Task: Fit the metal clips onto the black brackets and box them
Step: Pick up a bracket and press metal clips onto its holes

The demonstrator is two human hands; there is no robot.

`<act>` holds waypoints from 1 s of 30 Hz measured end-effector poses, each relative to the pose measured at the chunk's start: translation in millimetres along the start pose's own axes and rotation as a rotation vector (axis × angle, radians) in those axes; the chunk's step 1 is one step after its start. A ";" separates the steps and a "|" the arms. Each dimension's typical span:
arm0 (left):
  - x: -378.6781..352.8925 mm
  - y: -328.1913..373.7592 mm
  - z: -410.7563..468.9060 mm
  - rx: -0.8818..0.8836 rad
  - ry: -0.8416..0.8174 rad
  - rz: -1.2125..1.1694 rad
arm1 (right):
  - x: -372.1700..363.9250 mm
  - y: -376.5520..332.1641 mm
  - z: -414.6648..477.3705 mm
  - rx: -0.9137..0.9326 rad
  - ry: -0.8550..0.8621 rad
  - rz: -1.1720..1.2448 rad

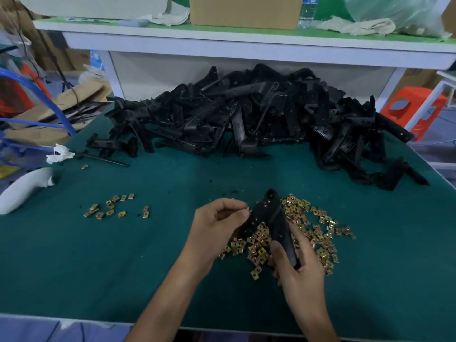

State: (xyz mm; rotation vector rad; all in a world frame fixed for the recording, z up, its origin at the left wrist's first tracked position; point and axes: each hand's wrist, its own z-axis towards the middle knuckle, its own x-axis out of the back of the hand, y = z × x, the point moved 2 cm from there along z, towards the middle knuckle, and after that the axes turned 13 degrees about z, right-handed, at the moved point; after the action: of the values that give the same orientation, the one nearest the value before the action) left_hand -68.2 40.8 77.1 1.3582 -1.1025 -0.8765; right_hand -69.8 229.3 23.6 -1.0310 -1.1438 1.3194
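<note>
**Clip at the bracket's edge, slip risks on both sides**

At the left of the green mat [74, 255], a small scatter of clips [116, 206] lies well apart from the work. The left hand [217, 223] has its fingers curled, with thumb and forefinger pinched together right at the left edge of the bracket [270, 218]. Whatever sits in that pinch is mostly hidden. It is probably a single clip being started onto the edge.

The bracket is held tilted above the mat, upper end pointing away. The right hand [298, 270] wraps its lower end with curled fingers. Beneath and to the right is the main clip pile [315, 225], and the heap of brackets [246, 114] lies behind it.

If the clip goes on crooked, it could spring out of the pinch and be lost among the pile. The right hand grips far from the pushing point, so the bracket may twist under pressure. Its lower end could also sweep clips toward the mat's near edge. No packing box can be identified for certain.
</note>
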 end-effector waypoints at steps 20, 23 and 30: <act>-21.7 -9.8 -13.6 -0.156 0.191 0.509 | 0.2 4.0 -0.5 -0.038 0.041 0.011; -19.3 -7.7 -14.1 -0.150 0.097 0.457 | 1.0 4.9 -1.7 -0.030 0.053 0.018; -17.7 -7.7 -16.8 -0.161 0.134 0.516 | -1.3 1.5 -3.0 0.045 0.064 -0.228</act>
State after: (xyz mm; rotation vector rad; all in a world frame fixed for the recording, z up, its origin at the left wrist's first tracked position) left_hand -56.3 62.2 69.5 0.9210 -1.1755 -0.4757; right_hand -67.0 228.3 21.5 -0.8758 -1.1428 1.1188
